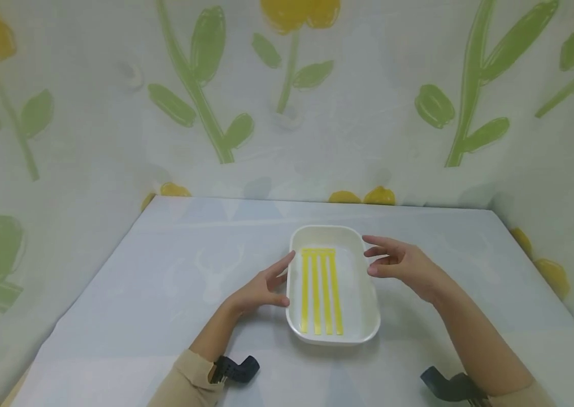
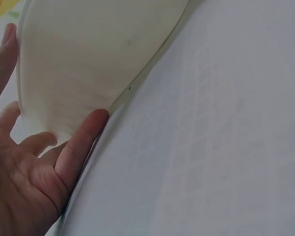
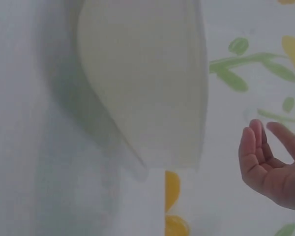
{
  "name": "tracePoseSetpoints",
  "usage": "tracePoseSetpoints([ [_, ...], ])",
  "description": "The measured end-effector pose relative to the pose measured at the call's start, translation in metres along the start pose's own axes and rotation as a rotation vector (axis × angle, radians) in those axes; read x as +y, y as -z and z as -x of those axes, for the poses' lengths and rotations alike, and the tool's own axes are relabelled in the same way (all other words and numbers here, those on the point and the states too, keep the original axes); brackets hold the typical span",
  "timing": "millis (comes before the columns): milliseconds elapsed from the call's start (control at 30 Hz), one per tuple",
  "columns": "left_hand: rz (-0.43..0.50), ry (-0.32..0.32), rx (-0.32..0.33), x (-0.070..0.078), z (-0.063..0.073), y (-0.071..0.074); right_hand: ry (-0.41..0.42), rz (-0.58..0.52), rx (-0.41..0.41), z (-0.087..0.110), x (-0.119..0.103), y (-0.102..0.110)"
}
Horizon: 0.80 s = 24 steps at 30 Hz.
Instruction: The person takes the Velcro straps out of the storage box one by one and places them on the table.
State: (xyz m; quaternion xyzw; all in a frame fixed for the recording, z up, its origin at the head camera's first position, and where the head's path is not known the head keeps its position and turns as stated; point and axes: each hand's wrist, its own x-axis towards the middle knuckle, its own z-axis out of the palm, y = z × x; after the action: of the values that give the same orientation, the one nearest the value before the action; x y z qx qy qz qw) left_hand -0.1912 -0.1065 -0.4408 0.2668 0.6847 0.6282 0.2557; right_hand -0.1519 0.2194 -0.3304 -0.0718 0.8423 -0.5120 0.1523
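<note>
A white rectangular tray (image 1: 365, 299) with rounded corners stands in the middle of the table. On its floor lie several yellow strips (image 1: 316, 294), joined by a crossbar at the far end. My left hand (image 1: 261, 291) is at the tray's left side, fingers spread; in the left wrist view its thumb touches the lower part of the tray's outer wall (image 2: 98, 59). My right hand (image 1: 404, 263) hovers by the far right corner with loosely bent fingers. In the right wrist view a gap separates that hand (image 3: 278, 179) from the tray (image 3: 142, 83), and it holds nothing.
The table (image 1: 175, 316) has a pale cover with faint patterns. Behind it and at both sides hangs a white curtain (image 1: 358, 130) printed with yellow flowers and green leaves. Dark camera mounts (image 1: 236, 370) sit on both wrists, by beige sleeves (image 1: 185, 381).
</note>
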Motion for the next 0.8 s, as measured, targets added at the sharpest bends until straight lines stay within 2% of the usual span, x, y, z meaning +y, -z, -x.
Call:
tracePoseSetpoints([
  [133, 0.009, -0.011, -0.015, -0.001, 0.001, 0.000, 0.032, -0.021, -0.041, -0.012, -0.020, -0.002],
  [333, 0.009, -0.013, -0.032, -0.001, 0.002, -0.001, 0.060, -0.065, -0.062, -0.027, -0.043, -0.009],
  [600, -0.004, 0.011, -0.026, 0.000, 0.001, -0.004, 0.095, -0.071, -0.070, -0.047, -0.054, -0.027],
  [800, -0.018, -0.035, -0.038, -0.002, 0.000, -0.004, 0.105, -0.068, -0.059, -0.063, -0.061, -0.033],
])
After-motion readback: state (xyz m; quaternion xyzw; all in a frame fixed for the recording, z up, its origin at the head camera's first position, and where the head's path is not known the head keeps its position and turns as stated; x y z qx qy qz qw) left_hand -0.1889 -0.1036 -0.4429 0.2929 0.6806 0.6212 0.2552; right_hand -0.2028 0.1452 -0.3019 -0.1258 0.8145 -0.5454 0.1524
